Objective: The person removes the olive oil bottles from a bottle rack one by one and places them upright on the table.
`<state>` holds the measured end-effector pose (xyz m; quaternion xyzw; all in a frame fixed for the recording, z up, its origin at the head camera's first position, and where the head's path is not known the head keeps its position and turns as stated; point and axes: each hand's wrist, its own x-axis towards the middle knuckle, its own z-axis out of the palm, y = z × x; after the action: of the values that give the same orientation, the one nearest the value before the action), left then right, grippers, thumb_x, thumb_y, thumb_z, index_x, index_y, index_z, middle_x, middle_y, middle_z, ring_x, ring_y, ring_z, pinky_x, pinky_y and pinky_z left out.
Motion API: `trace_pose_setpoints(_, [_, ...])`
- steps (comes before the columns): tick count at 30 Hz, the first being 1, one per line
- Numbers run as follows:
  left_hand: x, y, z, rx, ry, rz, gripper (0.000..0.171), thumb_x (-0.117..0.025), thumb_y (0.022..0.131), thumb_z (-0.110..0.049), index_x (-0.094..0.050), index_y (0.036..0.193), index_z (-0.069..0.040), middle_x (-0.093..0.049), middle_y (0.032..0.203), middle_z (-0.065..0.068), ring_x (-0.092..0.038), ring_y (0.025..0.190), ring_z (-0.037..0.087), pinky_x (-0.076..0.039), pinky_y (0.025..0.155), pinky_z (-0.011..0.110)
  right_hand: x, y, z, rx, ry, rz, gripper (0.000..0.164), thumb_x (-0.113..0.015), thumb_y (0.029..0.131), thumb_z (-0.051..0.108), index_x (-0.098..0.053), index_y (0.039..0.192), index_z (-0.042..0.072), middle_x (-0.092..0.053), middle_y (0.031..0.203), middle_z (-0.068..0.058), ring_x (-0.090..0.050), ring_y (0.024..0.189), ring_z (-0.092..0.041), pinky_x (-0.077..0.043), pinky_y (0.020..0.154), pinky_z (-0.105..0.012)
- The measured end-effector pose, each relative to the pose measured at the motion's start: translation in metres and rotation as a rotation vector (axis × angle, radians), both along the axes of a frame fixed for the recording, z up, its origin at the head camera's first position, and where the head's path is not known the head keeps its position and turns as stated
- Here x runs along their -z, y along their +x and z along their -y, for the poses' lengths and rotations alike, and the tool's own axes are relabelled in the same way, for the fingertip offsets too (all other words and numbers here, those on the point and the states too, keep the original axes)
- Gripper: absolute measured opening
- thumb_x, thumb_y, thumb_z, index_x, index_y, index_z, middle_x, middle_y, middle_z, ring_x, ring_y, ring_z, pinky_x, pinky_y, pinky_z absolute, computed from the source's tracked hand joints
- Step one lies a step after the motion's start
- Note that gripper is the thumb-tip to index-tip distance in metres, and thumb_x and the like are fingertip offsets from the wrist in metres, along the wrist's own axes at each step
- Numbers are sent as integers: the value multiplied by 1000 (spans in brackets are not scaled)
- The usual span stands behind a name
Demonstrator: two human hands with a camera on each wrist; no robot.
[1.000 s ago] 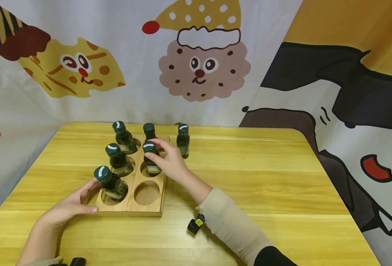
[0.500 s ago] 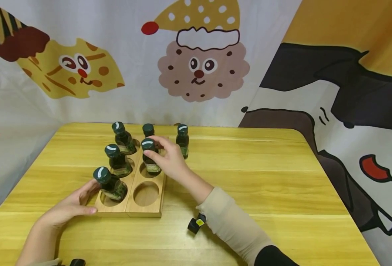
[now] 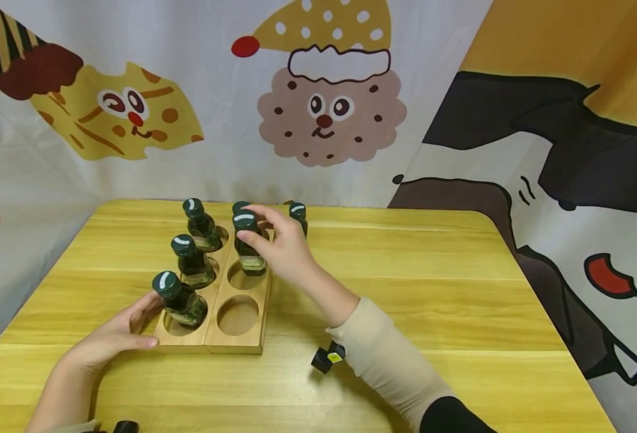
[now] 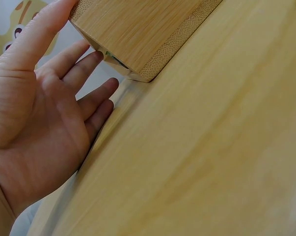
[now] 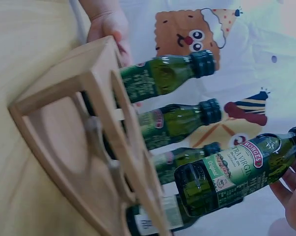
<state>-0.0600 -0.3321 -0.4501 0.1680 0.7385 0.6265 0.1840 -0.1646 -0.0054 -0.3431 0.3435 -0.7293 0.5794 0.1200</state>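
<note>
My right hand pinches a green olive oil bottle near its cap, over the middle hole of the right column in the wooden bottle rack. In the right wrist view the bottle tilts, with its base outside the rack frame. My left hand rests at the rack's front left corner, thumb on the corner. The left wrist view shows its fingers loosely extended by the rack's side. Three similar bottles stand in the left column: front, middle and back.
Another bottle at the rack's back right is mostly hidden by the held one. One more bottle stands on the wooden table behind my right hand. A cartoon-printed curtain hangs along the table's back edge.
My right hand has raised the olive oil bottle from the middle right hole and moved slightly away from me. My left hand and the rack have stayed put.
</note>
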Motion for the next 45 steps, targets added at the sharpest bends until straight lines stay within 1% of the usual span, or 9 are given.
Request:
trace_pose_setpoints(5, [0, 0, 0, -4, -4, 6, 90, -63, 83, 6, 0, 147, 12, 0, 144, 44, -31, 119, -16, -27, 93, 8, -17, -1, -9, 10, -42, -47, 34, -72, 85, 5, -62, 118, -1, -66, 104, -12, -60, 92, -15, -49, 81, -25])
trace_pose_setpoints(8, [0, 0, 0, -6, -5, 9, 90, -64, 84, 5, 1, 146, 13, 0, 144, 45, -31, 119, -17, -27, 93, 7, -24, -1, -15, 11, -60, -58, 33, -72, 85, 4, -63, 117, -2, -66, 102, -12, -60, 92, -15, -49, 82, -26])
trace_pose_setpoints(20, [-1, 0, 0, -2, -2, -8, 89, -63, 84, 5, -2, 148, 9, -1, 144, 44, -31, 120, -16, -27, 93, 8, -38, -7, -45, 15, -85, -117, 34, -70, 85, -1, -61, 117, -6, -66, 102, -15, -60, 91, -19, -49, 82, -32])
trace_pose_setpoints(24, [0, -1, 0, -1, -7, -18, 89, -63, 83, 6, -5, 150, 5, -3, 144, 44, -31, 121, -14, -28, 93, 8, -39, -10, -56, 23, -88, -123, 33, -69, 84, -4, -61, 116, -8, -66, 104, -16, -59, 92, -21, -49, 83, -33])
trace_pose_setpoints(26, [0, -1, 0, -1, -10, -21, 89, -63, 83, 6, -5, 150, 5, -4, 144, 44, -31, 121, -14, -28, 93, 8, -38, -12, -61, 29, -89, -126, 33, -69, 85, -4, -61, 116, -8, -66, 104, -16, -59, 92, -21, -49, 83, -34])
trace_pose_setpoints(32, [-1, 0, -1, -16, -20, -4, 90, -64, 83, 4, -1, 147, 12, -3, 144, 45, -31, 119, -16, -27, 92, 7, -34, -18, -76, 30, -93, -135, 31, -67, 86, -5, -60, 115, -8, -65, 105, -16, -59, 92, -22, -49, 82, -37])
trace_pose_setpoints(36, [-1, 0, -2, -9, -14, -10, 90, -64, 84, 5, 1, 146, 14, -2, 144, 45, -31, 119, -16, -27, 92, 7, -30, -22, -88, 42, -82, -131, 30, -66, 86, -6, -60, 115, -9, -65, 106, -17, -59, 92, -22, -50, 82, -36])
trace_pose_setpoints(42, [0, 1, -1, -9, -6, -5, 90, -64, 84, 4, 1, 145, 15, -3, 143, 46, -32, 118, -17, -28, 92, 8, -22, -27, -103, 81, -57, -83, 31, -66, 86, -5, -60, 117, -9, -64, 108, -18, -59, 94, -23, -49, 84, -36])
trace_pose_setpoints(45, [0, 1, -1, -19, -11, 10, 91, -65, 83, 5, 2, 145, 15, -2, 143, 46, -32, 118, -17, -28, 92, 8, -18, -28, -108, 107, -46, -59, 32, -65, 86, -8, -59, 117, -11, -63, 108, -21, -59, 95, -27, -49, 85, -38])
